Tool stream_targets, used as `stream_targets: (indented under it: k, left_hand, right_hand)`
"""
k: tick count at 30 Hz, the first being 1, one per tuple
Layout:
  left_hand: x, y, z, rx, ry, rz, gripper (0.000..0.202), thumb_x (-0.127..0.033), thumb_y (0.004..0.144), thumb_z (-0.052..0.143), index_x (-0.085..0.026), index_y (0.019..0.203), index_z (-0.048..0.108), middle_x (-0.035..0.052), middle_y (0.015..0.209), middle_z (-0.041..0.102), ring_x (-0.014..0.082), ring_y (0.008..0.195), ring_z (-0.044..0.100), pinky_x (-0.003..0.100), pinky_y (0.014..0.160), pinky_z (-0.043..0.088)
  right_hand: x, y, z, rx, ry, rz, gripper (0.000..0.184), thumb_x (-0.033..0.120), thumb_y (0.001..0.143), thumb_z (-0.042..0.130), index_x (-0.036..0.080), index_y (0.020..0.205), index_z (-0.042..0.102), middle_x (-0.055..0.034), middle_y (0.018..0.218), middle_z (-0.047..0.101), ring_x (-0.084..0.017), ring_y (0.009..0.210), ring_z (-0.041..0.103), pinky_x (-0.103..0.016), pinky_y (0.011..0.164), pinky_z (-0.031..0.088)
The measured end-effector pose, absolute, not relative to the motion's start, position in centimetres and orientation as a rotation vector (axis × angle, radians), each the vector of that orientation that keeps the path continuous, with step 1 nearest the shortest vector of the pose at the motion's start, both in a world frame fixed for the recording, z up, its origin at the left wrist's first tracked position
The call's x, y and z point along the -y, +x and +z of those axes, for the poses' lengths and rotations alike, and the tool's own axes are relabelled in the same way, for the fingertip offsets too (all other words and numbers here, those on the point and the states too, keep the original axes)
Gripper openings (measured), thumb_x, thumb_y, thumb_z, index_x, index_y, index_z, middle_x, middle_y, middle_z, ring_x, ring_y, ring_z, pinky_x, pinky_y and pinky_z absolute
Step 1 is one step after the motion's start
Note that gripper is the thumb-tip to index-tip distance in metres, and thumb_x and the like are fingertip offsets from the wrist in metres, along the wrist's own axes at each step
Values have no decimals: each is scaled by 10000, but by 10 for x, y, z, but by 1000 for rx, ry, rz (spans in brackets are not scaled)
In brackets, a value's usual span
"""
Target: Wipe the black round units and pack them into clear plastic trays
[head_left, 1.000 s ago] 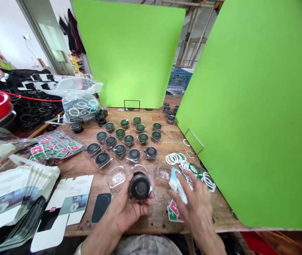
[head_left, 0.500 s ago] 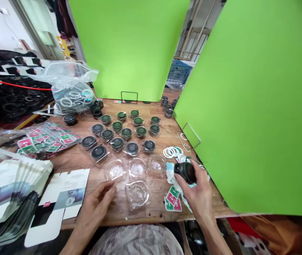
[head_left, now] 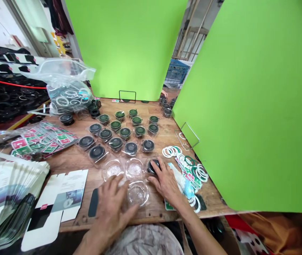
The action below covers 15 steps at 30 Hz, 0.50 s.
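Observation:
My right hand (head_left: pixel 165 180) has its fingers around a black round lens (head_left: pixel 153 166), which sits low in a clear plastic blister tray at the right end of a row. My left hand (head_left: pixel 113 202) has its fingers spread and hovers by the nearest clear blister tray (head_left: pixel 138 194), holding nothing that I can see. Two more clear trays stand behind it, one of them a round-welled tray (head_left: pixel 135 168). A dark flat card (head_left: pixel 93 202) lies beside my left wrist. Several black lenses in clear trays, such as a lens (head_left: pixel 97 152), stand in rows farther back.
White paper rings (head_left: pixel 169 152) and red-green labels lie at right. At left are folded boxes (head_left: pixel 2 198), a flat carton (head_left: pixel 71 193), bagged labels (head_left: pixel 47 140) and a bag of rings (head_left: pixel 71 95). Green panels (head_left: pixel 126 46) bound the table. Another person's hand (head_left: pixel 164 93) shows in the gap.
My right hand has carried the black lens leftward from beside the labels into the right-hand tray. My left hand has moved right with its fingers spreading, and the dark card now shows.

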State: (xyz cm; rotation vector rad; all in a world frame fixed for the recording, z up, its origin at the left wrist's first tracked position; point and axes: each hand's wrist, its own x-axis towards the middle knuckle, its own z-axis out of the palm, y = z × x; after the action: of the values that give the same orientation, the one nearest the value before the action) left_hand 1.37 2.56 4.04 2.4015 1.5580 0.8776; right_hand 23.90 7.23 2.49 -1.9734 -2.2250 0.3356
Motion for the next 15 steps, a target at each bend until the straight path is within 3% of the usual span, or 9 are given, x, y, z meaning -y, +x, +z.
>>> stream_targets:
  k: [3,5,7,11,15]
  left_hand:
    - [-26,36,31,-1441,2592,727,357,-376,761,629,-215,1079,614,133,1303,515,353,1225,404,570,974,314]
    - [-24,39,21,-1415,2622,777,166,-326,789,602,-207,895,649,111,1283,545,325,1212,434,547,993,291]
    - [-21,29,11,-1430,2649,836,111,-293,814,577,-205,794,641,94,1264,567,306,1200,455,522,991,291]
    - [-20,-12,0,-1504,2754,815,110,-281,823,563,-222,837,654,115,1255,571,307,1191,464,498,971,311]
    - [-27,-45,2,-1514,3027,790,157,-291,779,596,-222,907,655,147,1216,585,309,1137,497,463,935,328]
  right_hand:
    - [-64,243,25,2205,-1934,309,569,238,810,590,238,1356,429,-124,1463,291,-356,1260,357,-523,1017,342]
    - [-59,243,27,2193,-1853,340,576,220,763,631,220,1315,468,-127,1410,352,-325,1226,390,-493,1027,349]
    - [-57,240,28,2199,-1750,420,616,220,715,669,206,1298,473,-125,1368,387,-301,1212,400,-461,1034,355]
    - [-60,219,25,2277,-1552,575,692,185,700,670,224,1340,410,-106,1411,334,-274,1264,366,-424,1057,342]
    - [-73,195,25,2411,-1367,619,701,183,736,680,250,1365,379,-92,1484,265,-291,1373,211,-444,1087,295]
